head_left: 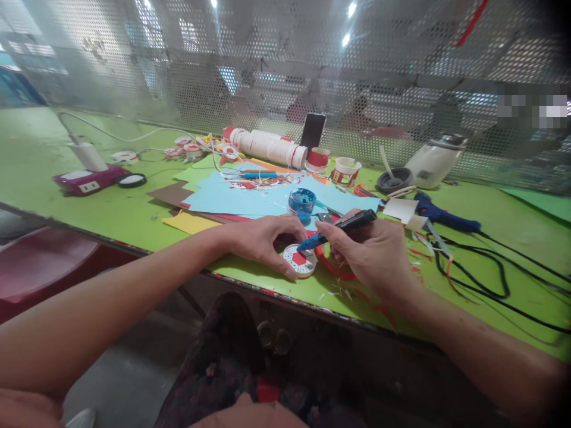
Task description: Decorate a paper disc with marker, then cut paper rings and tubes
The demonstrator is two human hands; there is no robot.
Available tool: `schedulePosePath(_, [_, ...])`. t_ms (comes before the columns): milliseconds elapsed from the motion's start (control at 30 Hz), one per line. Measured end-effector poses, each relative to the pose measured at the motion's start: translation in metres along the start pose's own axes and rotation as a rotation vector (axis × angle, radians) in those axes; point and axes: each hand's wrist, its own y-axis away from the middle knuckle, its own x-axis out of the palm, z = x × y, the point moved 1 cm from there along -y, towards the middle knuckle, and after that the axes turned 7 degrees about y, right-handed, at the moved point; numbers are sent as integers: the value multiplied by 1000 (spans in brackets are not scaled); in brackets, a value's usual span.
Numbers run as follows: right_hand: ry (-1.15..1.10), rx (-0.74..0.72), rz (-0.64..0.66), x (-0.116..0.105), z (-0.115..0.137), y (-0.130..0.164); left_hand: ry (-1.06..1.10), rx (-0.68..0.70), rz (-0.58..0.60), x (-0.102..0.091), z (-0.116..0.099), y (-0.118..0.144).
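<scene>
A small round white disc with a red hexagon and blue dots on its face lies near the table's front edge. My left hand grips its left side between thumb and fingers. In my right hand is a paint marker, dark-bodied with a blue front end, its tip touching or just over the disc's upper face. Behind the disc stands a small open pot of blue paint. Below the marker, a curved orange-red piece lies partly hidden by my right hand.
Light blue paper sheets with scraps and a blue pen cover the middle. Paper cups and a phone stand behind. A blue glue gun with black cables lies right; a purple power socket sits left.
</scene>
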Motion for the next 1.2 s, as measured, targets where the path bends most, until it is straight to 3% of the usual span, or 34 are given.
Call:
schedulePosePath(200, [23, -18, -7, -2, 3, 0, 2, 4, -3, 0, -1, -1])
schedulePosePath(433, [42, -42, -146, -10, 7, 0, -14, -11, 13, 0, -2, -1])
schedulePosePath(767, [-35, -23, 19, -6, 7, 0, 3, -6, 10, 0, -3, -1])
schedulePosePath(1200, [-60, -6, 84, -2, 2, 1, 0, 10, 6, 0, 2, 0])
